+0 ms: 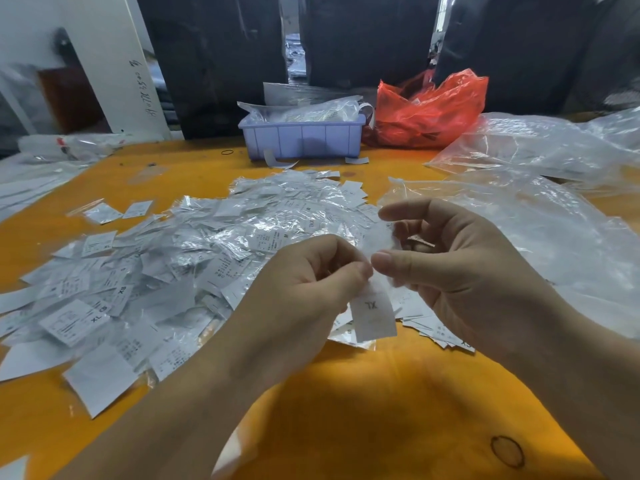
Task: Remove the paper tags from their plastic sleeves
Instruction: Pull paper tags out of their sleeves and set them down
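A white paper tag [373, 315] printed "XL" hangs between both hands above the orange table [363, 410]. My left hand [304, 282] pinches its upper edge with thumb and curled fingers. My right hand [450, 258] pinches the thin clear sleeve [381, 237] just above the tag, thumb and forefinger nearly touching my left fingertips. A wide heap of tags in shiny plastic sleeves [207, 244] spreads over the table behind and left of the hands. Loose white tags [100, 379] lie at the heap's near left edge.
A lilac plastic bin [301, 138] with clear bags stands at the back centre, and a red plastic bag [429, 109] sits to its right. Large clear plastic bags [540, 174] cover the right side. A rubber band [507, 452] lies on the near table.
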